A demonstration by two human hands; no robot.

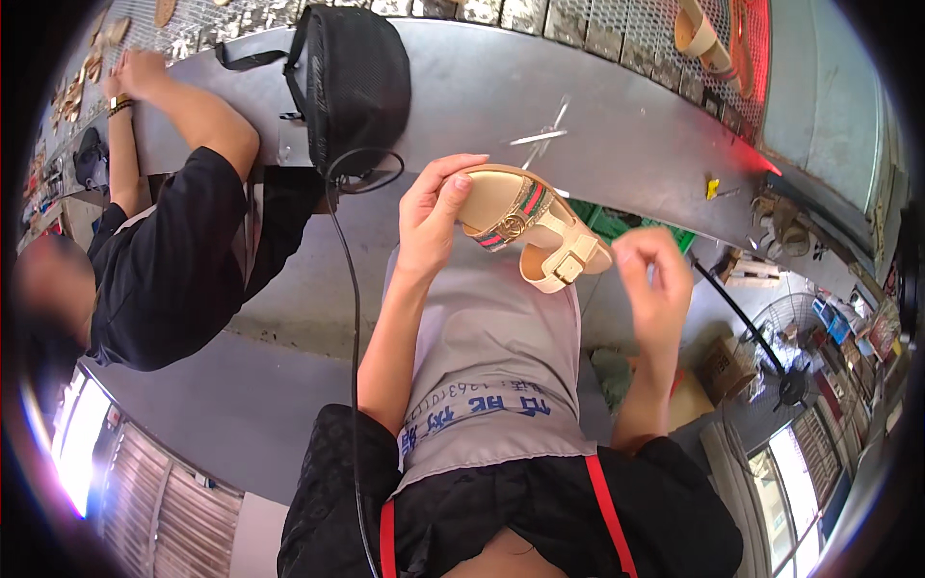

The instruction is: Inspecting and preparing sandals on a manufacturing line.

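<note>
Left hand (431, 217) raised in front of the chest, forearm climbing steeply from the lower middle of the view, wrist bent slightly inward. Fingers curled around the toe end of a beige sandal (528, 226), thumb pressed on the insole, firmly closed on it. Sandal held in the air above the grey apron (491, 376), just below the near edge of the grey table (617, 125), tilted with its heel down toward the right; striped green and red band with a metal ornament across the front, wide buckled strap at the heel end.

Right hand (655, 279) lifted to the right of the sandal, close to the buckle but apart from it, forearm rising from the lower right. Fingers loosely bent, thumb and forefinger drawn near each other, nothing visibly held.

On the table: black mesh bag (352, 82) with a black cable (352, 318) trailing down, and scissors (541, 135) lying farther back. At the left, a co-worker's arm (183, 106) in a black sleeve stretched onto the table.
</note>
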